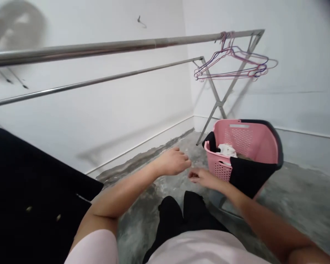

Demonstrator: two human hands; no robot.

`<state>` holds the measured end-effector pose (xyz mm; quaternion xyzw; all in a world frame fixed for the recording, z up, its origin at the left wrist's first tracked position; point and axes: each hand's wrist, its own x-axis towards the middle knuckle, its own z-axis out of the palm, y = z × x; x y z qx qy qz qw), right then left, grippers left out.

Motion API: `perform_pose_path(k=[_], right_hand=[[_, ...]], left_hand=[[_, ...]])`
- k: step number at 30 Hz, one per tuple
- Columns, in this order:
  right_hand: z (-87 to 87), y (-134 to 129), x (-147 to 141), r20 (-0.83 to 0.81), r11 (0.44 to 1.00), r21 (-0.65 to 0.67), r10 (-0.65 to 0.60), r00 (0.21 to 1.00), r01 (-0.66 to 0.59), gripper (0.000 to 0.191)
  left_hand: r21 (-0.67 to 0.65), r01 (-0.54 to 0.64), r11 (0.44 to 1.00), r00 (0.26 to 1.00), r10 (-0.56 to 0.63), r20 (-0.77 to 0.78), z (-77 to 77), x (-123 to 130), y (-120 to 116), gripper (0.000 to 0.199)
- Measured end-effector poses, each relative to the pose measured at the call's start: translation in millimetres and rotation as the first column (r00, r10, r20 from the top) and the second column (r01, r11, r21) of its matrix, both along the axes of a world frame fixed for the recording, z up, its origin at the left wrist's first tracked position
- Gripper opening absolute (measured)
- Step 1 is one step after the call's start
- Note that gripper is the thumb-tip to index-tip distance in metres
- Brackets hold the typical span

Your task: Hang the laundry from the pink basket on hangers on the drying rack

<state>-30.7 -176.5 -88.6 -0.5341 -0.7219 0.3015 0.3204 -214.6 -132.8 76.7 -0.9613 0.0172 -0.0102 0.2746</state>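
Observation:
My left hand (174, 161) hangs over the floor in the middle of the view, back upward, fingers curled in. Just below and to its right is my right hand (202, 177), its fingers loosely curled toward the palm. A small gap separates the two hands, and nothing shows sticking out of either one. Nearest to my right hand stands a pink and dark grey laundry basket (253, 141). Inside it lie a white cloth (227, 150) and other clothes partly hidden by the rim. Black fabric (249, 174) drapes over its near side.
A metal drying rack with a long upper rail (120, 47) and a lower rail (120, 77) spans the view. Several pink and purple hangers (233, 62) cluster at its right end. Black fabric (29, 190) fills the lower left. White walls meet behind the rack.

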Motion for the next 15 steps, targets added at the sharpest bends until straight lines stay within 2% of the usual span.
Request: perform_pose_path(k=[1, 2, 4, 5, 6, 7, 9, 12, 15], right_hand=[[10.3, -4.6, 16.3, -0.031, 0.999, 0.02, -0.047, 0.998, 0.047, 0.012], [21.1, -10.2, 31.7, -0.071, 0.995, 0.049, -0.088, 0.994, 0.091, 0.013], [42.9, -21.9, 59.4, -0.152, 0.981, 0.088, -0.159, 0.976, 0.173, 0.016], [53.6, -26.8, 71.6, -0.194, 0.974, 0.08, -0.194, 0.962, 0.212, 0.019], [64.2, -30.5, 83.0, -0.238, 0.967, 0.06, -0.226, 0.945, 0.247, 0.022], [74.7, -32.7, 93.9, -0.281, 0.957, 0.046, -0.262, 0.923, 0.285, 0.026], [95.9, -32.4, 115.9, -0.353, 0.92, 0.066, -0.342, 0.871, 0.387, 0.031], [124.5, -21.3, 157.1, -0.381, 0.8, 0.19, -0.474, 0.794, 0.569, 0.03], [132.5, -2.3, 210.1, -0.323, 0.73, 0.227, -0.568, 0.757, 0.645, 0.023]], left_hand=[[-0.073, -0.134, 0.988, 0.987, 0.126, -0.103, -11.1, 6.6, 17.7, 0.012], [-0.142, -0.287, 0.947, 0.947, 0.258, -0.192, -21.5, 10.6, 33.6, 0.014], [-0.243, -0.566, 0.788, 0.809, 0.473, -0.348, -38.3, 12.4, 59.5, 0.026], [-0.266, -0.645, 0.716, 0.748, 0.523, -0.408, -44.3, 11.1, 69.6, 0.031], [-0.281, -0.695, 0.662, 0.704, 0.544, -0.456, -48.8, 9.0, 77.8, 0.034], [-0.291, -0.717, 0.634, 0.68, 0.543, -0.492, -52.0, 6.8, 84.6, 0.035], [-0.316, -0.732, 0.604, 0.662, 0.521, -0.539, -56.5, 2.9, 94.6, 0.037], [-0.341, -0.753, 0.563, 0.641, 0.508, -0.576, -65.1, 0.4, 105.7, 0.041], [-0.358, -0.765, 0.535, 0.627, 0.495, -0.601, -79.7, 2.3, 116.5, 0.044]])
